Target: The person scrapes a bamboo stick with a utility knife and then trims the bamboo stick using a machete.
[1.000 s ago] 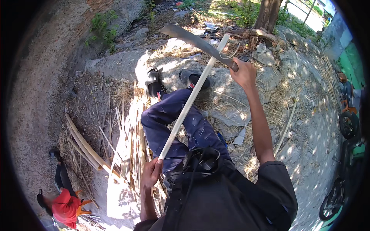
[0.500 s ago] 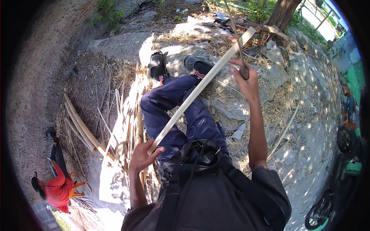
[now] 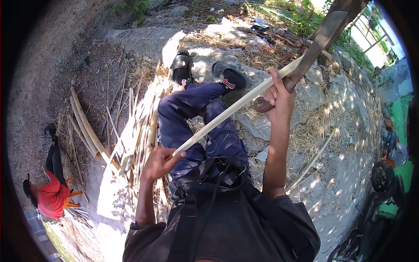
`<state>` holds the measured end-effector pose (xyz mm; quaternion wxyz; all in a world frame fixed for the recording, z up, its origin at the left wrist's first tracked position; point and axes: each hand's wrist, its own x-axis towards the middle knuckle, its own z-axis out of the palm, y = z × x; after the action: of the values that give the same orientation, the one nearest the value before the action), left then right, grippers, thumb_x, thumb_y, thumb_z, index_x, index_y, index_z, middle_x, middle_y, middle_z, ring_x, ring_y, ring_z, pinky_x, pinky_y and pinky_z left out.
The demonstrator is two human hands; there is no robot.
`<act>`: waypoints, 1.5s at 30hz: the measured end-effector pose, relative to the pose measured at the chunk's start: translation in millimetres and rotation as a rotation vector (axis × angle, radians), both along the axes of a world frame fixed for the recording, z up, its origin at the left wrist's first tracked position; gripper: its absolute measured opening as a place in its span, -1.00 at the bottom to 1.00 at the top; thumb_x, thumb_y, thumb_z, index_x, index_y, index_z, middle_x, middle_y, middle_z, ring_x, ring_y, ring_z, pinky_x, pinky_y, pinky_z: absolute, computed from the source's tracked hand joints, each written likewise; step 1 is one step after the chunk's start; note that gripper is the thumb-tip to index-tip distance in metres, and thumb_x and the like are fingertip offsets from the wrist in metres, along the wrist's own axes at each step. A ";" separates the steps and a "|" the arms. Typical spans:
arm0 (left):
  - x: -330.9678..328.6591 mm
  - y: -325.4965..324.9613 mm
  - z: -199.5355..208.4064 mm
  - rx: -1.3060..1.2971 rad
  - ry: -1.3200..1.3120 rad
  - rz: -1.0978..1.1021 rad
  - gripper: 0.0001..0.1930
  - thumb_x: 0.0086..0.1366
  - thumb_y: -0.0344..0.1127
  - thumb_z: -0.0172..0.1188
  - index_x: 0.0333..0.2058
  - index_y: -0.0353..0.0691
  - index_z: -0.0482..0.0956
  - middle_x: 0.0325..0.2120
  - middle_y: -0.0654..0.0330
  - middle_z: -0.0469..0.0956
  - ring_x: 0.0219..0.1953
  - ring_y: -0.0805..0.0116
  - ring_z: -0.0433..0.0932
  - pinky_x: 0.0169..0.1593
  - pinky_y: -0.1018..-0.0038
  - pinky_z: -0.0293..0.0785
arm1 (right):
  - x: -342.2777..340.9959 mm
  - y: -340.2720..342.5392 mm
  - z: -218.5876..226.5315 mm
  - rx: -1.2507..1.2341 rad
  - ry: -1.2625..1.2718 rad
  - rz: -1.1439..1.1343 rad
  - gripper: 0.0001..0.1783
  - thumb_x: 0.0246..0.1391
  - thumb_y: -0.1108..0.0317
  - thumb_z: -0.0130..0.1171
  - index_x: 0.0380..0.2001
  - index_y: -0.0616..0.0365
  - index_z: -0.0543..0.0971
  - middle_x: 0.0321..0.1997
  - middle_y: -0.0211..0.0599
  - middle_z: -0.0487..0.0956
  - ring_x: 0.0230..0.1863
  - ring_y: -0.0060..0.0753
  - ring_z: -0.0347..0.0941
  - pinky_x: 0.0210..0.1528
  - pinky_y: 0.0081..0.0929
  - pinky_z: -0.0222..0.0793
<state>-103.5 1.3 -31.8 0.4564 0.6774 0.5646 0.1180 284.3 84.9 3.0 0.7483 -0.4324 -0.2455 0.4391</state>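
Note:
My left hand (image 3: 160,162) grips the near end of a long pale bamboo strip (image 3: 235,108) that runs up and to the right across my blue-trousered legs. My right hand (image 3: 278,94) is shut on the wooden handle of a large machete (image 3: 316,43), whose dark blade points up and right, near the strip's far end. My feet in black sandals (image 3: 182,66) rest on the stony ground ahead.
A heap of split bamboo strips and shavings (image 3: 131,131) lies to my left. A person in a red top (image 3: 51,196) crouches at lower left. Loose sticks, straw and stones cover the ground; a motorbike (image 3: 384,179) stands at the right.
The machete has swung from lying across the strip's top, blade pointing left, to standing up and right. The strip has tilted lower. My left hand has kept its hold on the near end.

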 end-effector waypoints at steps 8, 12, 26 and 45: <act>18.0 3.8 7.7 0.179 -0.053 -0.028 -0.65 0.36 -0.14 0.48 -0.27 -0.34 0.60 -0.59 0.14 0.65 -0.56 0.42 0.61 -0.45 0.44 0.45 | -10.4 -2.7 5.8 0.063 0.069 0.020 -0.78 0.34 0.29 0.38 -0.23 0.24 0.61 -0.66 -0.63 0.26 -0.72 -0.69 0.15 -0.58 -0.53 0.09; 38.0 11.8 9.6 0.390 -0.113 -0.043 -0.67 0.38 -0.15 0.46 -0.28 -0.33 0.61 -0.53 0.12 0.68 -0.50 0.36 0.66 -0.41 0.42 0.51 | -15.2 -5.0 6.2 0.050 0.059 0.043 -0.77 0.35 0.29 0.37 -0.24 0.24 0.59 -0.66 -0.63 0.27 -0.72 -0.69 0.16 -0.57 -0.52 0.11; 100.5 34.4 44.9 0.440 -0.104 -0.032 -0.64 0.45 -0.09 0.35 -0.41 -0.28 0.63 -0.66 -0.03 0.51 -0.57 -0.09 0.56 -0.44 0.11 0.40 | -23.6 -11.7 8.2 0.037 0.103 -0.001 -0.81 0.37 0.32 0.34 -0.26 0.16 0.56 -0.65 -0.63 0.27 -0.72 -0.71 0.16 -0.56 -0.54 0.13; 129.2 56.9 36.6 0.388 -0.152 -0.186 -0.58 0.56 -0.03 0.19 -0.36 -0.31 0.54 -0.71 -0.06 0.43 -0.61 -0.09 0.50 -0.46 0.05 0.33 | -41.7 -15.3 3.6 0.038 0.071 -0.008 -0.80 0.37 0.34 0.35 -0.25 0.26 0.61 -0.66 -0.61 0.30 -0.73 -0.76 0.13 -0.65 -0.59 0.02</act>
<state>25.7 58.3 4.8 0.3677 0.7908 0.4306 0.2324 242.7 69.6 6.6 0.7662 -0.4034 -0.2254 0.4466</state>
